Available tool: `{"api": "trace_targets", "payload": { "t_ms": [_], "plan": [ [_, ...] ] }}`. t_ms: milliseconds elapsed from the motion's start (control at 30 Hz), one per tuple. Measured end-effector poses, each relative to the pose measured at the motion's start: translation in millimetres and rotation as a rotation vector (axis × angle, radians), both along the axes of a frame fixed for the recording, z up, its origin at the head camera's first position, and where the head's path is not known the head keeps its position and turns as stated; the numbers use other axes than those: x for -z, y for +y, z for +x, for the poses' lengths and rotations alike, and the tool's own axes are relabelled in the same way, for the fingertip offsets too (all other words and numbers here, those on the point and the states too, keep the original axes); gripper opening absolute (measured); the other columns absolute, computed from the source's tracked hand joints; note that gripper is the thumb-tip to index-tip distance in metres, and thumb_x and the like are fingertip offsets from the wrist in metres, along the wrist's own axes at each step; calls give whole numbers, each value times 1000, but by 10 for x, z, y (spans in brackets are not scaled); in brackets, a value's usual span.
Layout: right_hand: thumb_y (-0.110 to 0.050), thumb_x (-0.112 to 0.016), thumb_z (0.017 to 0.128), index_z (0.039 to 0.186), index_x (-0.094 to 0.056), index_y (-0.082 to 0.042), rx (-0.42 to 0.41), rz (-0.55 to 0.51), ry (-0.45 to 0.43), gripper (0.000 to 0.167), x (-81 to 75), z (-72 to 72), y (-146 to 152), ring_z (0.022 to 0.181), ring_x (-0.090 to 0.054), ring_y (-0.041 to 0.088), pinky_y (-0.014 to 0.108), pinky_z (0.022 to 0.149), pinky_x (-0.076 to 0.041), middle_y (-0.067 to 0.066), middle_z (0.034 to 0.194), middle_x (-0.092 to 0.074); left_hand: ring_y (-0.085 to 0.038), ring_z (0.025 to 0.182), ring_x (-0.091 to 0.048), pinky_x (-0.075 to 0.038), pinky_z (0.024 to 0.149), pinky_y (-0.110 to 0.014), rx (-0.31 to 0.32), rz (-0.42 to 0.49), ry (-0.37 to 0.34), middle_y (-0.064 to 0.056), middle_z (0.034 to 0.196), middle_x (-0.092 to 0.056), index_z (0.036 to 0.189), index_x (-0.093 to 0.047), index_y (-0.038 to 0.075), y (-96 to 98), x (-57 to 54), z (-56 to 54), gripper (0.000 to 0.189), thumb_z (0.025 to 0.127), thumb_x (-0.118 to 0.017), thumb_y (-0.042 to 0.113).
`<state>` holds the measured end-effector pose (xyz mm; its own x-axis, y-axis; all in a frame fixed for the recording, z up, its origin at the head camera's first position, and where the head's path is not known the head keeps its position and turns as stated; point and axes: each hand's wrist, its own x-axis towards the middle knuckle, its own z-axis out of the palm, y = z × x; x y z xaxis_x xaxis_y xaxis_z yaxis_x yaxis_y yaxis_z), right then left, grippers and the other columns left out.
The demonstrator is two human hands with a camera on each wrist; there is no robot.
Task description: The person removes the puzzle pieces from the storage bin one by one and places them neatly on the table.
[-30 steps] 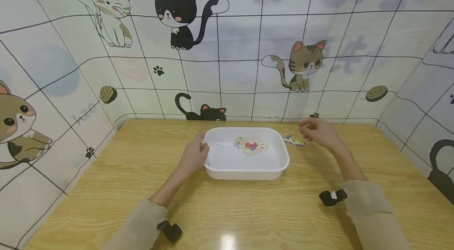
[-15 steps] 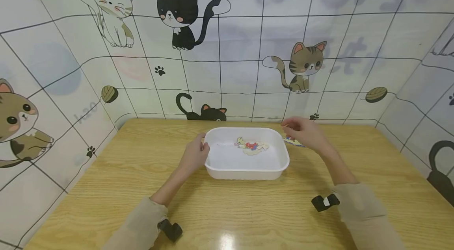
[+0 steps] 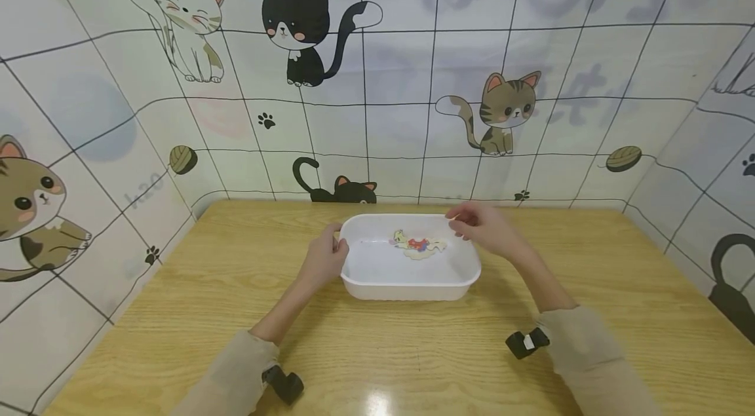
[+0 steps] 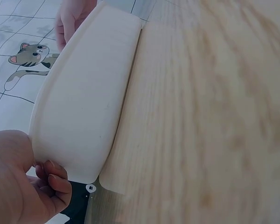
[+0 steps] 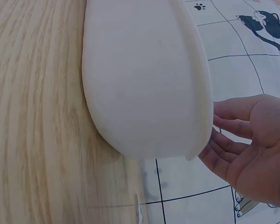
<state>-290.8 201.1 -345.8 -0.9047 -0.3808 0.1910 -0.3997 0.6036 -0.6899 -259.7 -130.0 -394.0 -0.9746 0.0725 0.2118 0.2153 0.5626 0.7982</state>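
A white plastic tub [image 3: 407, 291] stands on the wooden table. Inside, toward its back right, lies a flat irregular cream cut-out [image 3: 417, 245] with red and blue patches. My left hand [image 3: 323, 257] grips the tub's left end, and in the left wrist view its fingers [image 4: 58, 184] curl in at that end. Over the back right corner of the tub hovers my right hand [image 3: 486, 229], with loosely bent fingers and nothing visible in them. In the right wrist view the rim hides the fingertips of this hand [image 5: 252, 140].
A thin pale strip [image 5: 139, 207] lies near the table's far edge in the right wrist view. A cat-printed sheet [image 3: 401, 128] stands behind and at both sides of the table [image 3: 236, 252]. Each sleeve bears a black wrist camera [image 3: 283, 384].
My right hand has moved left, from beside a small patterned piece on the table to the tub's right rim; the hand now covers that spot. The left hand and tub stay put.
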Motion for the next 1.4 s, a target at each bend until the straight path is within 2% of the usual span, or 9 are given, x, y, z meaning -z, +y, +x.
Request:
{"api": "trace_targets", "payload": {
  "t_ms": [133,333,433,767,933,1233,1400],
  "plan": [
    [-12,-63,98,120,-64,7,-29,33,-3,29,27,-34,-125,88,-67,36,35,74,-55,20,103,-70,-15,57,-46,-40,51,-26,-2,-3,7,-5,71,-50,138,-50,-6,-2,12,-15,41,100,-50,7],
    [-10,-66,95,113,-68,5,-69,90,55,24,120,-93,-307,87,-66,23,36,77,-54,10,99,-71,-15,57,-46,-40,51,-25,7,11,8,-5,70,-49,138,-50,-7,-6,13,-11,41,99,-50,6],
    [-8,-67,94,110,-69,5,-92,107,66,21,165,-125,-374,87,-66,23,38,79,-55,9,98,-71,-15,57,-45,-40,51,-25,10,14,10,-5,69,-49,138,-50,-7,-7,15,-8,41,99,-50,6],
    [-4,-70,91,113,-68,5,-99,152,-61,24,267,-255,-480,95,-67,28,39,82,-56,13,103,-70,-15,57,-45,-39,50,-24,7,9,11,-4,69,-48,138,-50,-7,5,7,-6,41,99,-50,6],
    [-3,-73,88,112,-68,1,-115,212,-53,25,330,-310,-530,97,-67,26,40,89,-54,12,105,-70,-15,57,-46,-41,51,-25,-1,8,8,-5,70,-49,138,-50,-7,8,0,1,40,100,-50,5],
    [-4,-76,85,104,-70,-1,-127,260,-35,20,348,-295,-576,87,-66,16,37,85,-53,4,93,-72,-15,57,-46,-41,51,-25,-4,9,6,-5,70,-50,138,-50,-7,9,0,-5,41,99,-50,7],
    [-8,-81,82,96,-69,-4,-105,261,-41,18,363,-300,-578,78,-61,13,33,78,-51,-1,84,-68,-15,57,-47,-41,51,-26,-8,11,-4,-5,70,-50,139,-50,-7,8,-1,-5,41,99,-50,7]
  ]
}}
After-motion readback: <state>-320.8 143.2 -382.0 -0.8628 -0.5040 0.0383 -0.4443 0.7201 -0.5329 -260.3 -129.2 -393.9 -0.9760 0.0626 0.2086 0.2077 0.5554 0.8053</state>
